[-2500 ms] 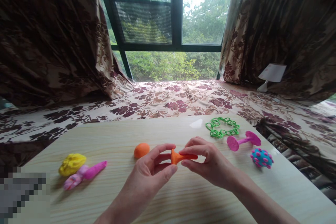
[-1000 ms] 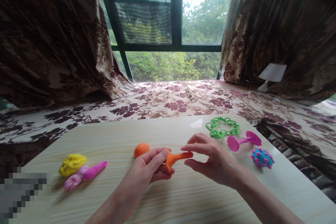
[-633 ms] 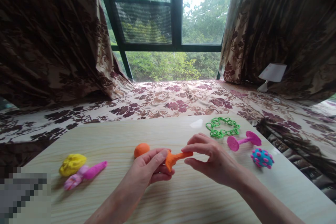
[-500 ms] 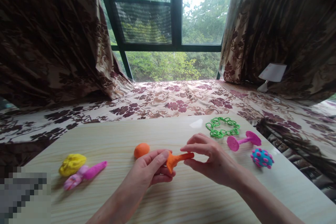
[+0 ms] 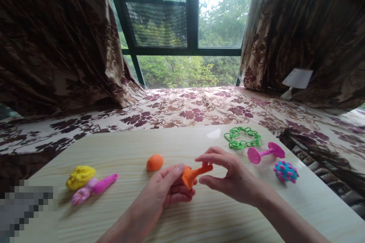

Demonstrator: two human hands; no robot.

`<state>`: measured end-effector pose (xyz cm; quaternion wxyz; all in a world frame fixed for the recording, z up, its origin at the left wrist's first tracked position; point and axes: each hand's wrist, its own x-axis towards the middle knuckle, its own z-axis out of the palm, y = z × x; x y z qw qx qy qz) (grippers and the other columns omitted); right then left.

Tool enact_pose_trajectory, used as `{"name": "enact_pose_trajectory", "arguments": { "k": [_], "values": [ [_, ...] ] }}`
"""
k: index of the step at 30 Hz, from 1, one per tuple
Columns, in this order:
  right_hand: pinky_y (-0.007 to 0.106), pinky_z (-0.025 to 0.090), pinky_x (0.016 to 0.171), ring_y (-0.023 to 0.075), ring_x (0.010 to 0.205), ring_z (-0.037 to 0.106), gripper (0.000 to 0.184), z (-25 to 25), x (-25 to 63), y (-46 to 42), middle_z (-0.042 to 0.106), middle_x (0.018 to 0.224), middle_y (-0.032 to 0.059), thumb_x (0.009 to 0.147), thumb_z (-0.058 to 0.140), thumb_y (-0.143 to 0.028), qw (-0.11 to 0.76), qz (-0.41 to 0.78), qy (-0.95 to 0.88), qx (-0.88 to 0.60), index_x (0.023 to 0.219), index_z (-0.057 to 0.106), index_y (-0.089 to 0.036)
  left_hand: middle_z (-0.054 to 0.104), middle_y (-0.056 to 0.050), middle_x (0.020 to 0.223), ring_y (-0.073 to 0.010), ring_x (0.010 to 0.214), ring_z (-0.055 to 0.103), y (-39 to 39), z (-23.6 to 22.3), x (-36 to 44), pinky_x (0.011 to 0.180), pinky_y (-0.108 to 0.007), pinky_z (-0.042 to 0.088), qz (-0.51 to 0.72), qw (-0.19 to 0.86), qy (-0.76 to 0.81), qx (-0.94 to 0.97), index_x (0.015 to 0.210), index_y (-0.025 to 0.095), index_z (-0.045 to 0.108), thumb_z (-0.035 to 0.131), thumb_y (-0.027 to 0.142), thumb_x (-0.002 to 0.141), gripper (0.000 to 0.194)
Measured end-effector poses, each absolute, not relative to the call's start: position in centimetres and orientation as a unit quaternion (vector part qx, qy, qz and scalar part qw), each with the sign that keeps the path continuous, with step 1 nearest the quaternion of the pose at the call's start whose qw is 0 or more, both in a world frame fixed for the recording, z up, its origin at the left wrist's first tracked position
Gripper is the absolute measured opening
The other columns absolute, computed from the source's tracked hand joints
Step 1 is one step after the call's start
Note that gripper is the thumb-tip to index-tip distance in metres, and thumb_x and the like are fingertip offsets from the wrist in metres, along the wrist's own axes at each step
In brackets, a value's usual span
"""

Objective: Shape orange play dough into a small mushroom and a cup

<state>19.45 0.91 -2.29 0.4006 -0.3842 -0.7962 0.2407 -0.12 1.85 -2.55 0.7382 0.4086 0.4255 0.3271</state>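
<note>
Pinching the flared end of the orange clay piece (image 5: 188, 178) between thumb and fingers, the left hand (image 5: 159, 191) holds it above the wood-grain table (image 5: 114, 216). The right hand (image 5: 235, 174) has thumb and forefinger spread at the narrow end; contact cannot be confirmed. An orange clay ball (image 5: 154, 163) sits near the left hand, a green clay chain (image 5: 236, 145) beyond the right.

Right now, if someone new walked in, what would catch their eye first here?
Probably the bright orange flared clay piece, held by the left hand at the table's middle. Next, perhaps, the round blue clay lump with pink dots on the right, and the crumpled yellow clay lump on the left.
</note>
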Motion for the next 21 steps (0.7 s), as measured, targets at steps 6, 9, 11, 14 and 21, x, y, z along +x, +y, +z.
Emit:
{"name": "enact_pose_trajectory", "arguments": {
  "k": [6, 9, 11, 14, 21],
  "values": [
    [0.026, 0.046, 0.074, 0.0131, 0.081, 0.055, 0.029, -2.3, 18.9, 0.7, 0.056, 0.09, 0.0024, 0.074, 0.063, -0.017, 0.414, 0.29, -0.763, -0.404, 0.102, 0.059, -0.021, 0.065, -0.013, 0.094, -0.023, 0.089, 0.06, 1.6, -3.2, -0.3, 0.088, -0.039, 0.044, 0.32, 0.827, 0.355, 0.297, 0.1, 0.008, 0.062, 0.052, 0.029, 0.08, 0.03],
    [0.026, 0.045, 0.074, 0.0129, 0.08, 0.054, 0.015, -2.6, 18.4, 0.6, 0.055, 0.087, 0.0022, 0.076, 0.06, -0.016, 0.396, 0.3, -0.767, -0.406, 0.09, 0.064, -0.02, 0.063, -0.013, 0.101, -0.0214, 0.092, 0.059, 1.2, -3.0, 0.0, 0.092, -0.039, 0.042, 0.324, 0.836, 0.332, 0.293, 0.103, 0.008, 0.061, 0.051, 0.026, 0.082, 0.03],
    [0.026, 0.045, 0.074, 0.013, 0.08, 0.055, 0.016, -2.8, 18.3, 0.6, 0.056, 0.086, 0.0021, 0.076, 0.06, -0.016, 0.399, 0.302, -0.763, -0.409, 0.09, 0.064, -0.02, 0.062, -0.012, 0.105, -0.0197, 0.094, 0.058, 1.1, -2.8, 0.1, 0.093, -0.037, 0.041, 0.336, 0.835, 0.322, 0.294, 0.105, 0.01, 0.061, 0.05, 0.025, 0.082, 0.029],
    [0.025, 0.046, 0.072, 0.0132, 0.082, 0.055, 0.022, -3.0, 18.4, 0.8, 0.057, 0.089, 0.0026, 0.077, 0.06, -0.019, 0.42, 0.323, -0.737, -0.42, 0.099, 0.061, -0.02, 0.062, -0.012, 0.105, -0.0194, 0.094, 0.058, 1.1, -2.8, 0.1, 0.091, -0.036, 0.042, 0.339, 0.825, 0.32, 0.318, 0.106, 0.012, 0.06, 0.051, 0.024, 0.082, 0.029],
    [0.023, 0.044, 0.064, 0.0127, 0.073, 0.057, 0.018, -2.6, 18.2, 1.0, 0.061, 0.08, 0.0024, 0.084, 0.051, -0.028, 0.412, 0.383, -0.685, -0.462, 0.083, 0.065, -0.017, 0.066, -0.009, 0.098, -0.0209, 0.095, 0.059, 1.2, -3.2, 0.0, 0.088, -0.035, 0.044, 0.352, 0.797, 0.34, 0.353, 0.101, 0.016, 0.063, 0.055, 0.025, 0.08, 0.025]
  ]
}}
